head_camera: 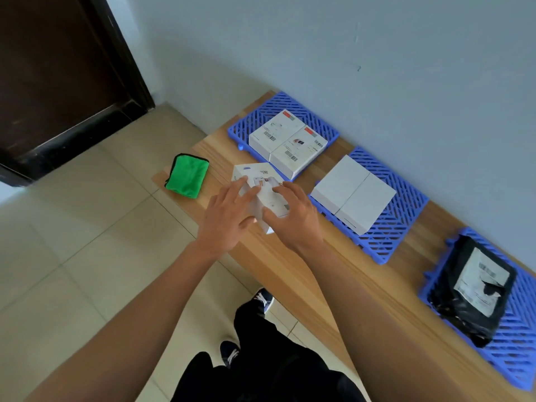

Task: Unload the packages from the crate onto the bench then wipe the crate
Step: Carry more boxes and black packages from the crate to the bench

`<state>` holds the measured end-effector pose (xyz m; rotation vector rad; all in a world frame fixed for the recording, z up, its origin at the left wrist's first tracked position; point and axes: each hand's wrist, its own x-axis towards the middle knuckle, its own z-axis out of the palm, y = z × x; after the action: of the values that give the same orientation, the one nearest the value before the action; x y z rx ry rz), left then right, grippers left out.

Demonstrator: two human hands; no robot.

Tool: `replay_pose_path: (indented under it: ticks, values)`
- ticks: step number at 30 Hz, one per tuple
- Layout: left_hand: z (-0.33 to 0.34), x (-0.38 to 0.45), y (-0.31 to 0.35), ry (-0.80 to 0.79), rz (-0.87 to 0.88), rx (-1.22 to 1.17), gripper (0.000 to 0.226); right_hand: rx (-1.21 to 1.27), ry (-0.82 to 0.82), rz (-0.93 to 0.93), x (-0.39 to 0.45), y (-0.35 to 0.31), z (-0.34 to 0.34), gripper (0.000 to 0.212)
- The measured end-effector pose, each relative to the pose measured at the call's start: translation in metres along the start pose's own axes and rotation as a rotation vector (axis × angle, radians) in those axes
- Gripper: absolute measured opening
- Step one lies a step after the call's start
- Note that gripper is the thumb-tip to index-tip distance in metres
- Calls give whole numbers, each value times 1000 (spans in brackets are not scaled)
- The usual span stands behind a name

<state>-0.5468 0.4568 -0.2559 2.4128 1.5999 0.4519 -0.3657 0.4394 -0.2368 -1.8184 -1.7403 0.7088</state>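
The head view looks down along a long wooden bench (290, 265) set against a pale blue wall (377, 53), with beige tiled floor (72, 256) to the left and a dark brown door (58, 68) in the upper left corner.

Near the middle of the picture, both bare forearms reach forward to a white box (261, 195) with small printed pictures on its top. It sits tilted on the bench's front part. The left hand (224, 216) lies on the box's left side with fingers spread and nearly straight, its thumb against the near face. The right hand (293, 211) curls its fingers over the box's top right edge, thumb pressed against the near side, gripping it.

To the left of the box, a folded green cloth (187, 175) with a dark edge lies near the bench's end.

Three blue lattice crates line the wall side. The far crate (322, 123) holds two white boxes with labels (287, 142), side by side and touching. The middle crate (391, 224) holds two plain white boxes (352, 194), also touching. The near crate (513, 352), at the right edge, holds a crumpled black mailer bag (464, 300) with a torn white label.

At the bottom, black trousers (261, 358) and two dark sneakers with white laces show on the floor.
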Motion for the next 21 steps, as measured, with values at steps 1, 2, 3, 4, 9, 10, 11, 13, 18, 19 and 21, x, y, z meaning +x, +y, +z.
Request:
replay_pose_path:
  ticks: [1,2,3,4,9,10,11,13,18,19,21]
  values:
    - [-2,10,-6,-3,-8,14,78,8,-8,3,13,1,2,59]
    - [-4,20,-11,-10,-19,30,78,15,-11,1,26,1,4,56]
    - [-6,30,-17,-16,-24,44,78,18,-7,-9,39,1,4,55]
    - [-8,40,-22,-24,-22,50,77,20,3,-22,51,0,5,56]
    - [-11,82,-46,-16,5,67,79,61,33,-27,95,-3,6,62]
    - [-11,89,-48,-9,2,66,80,64,42,-31,101,-3,5,64]
    - [-10,95,-50,-1,5,65,80,70,54,-38,106,-2,4,66]
    - [-9,109,-54,18,42,68,82,104,96,-52,115,-1,0,72]
    - [-1,140,-70,24,128,62,81,175,132,-1,128,3,-3,83]
    - [2,145,-74,22,142,58,80,179,135,8,130,4,-1,84]
    - [6,153,-84,25,168,41,75,195,138,25,133,3,4,87]
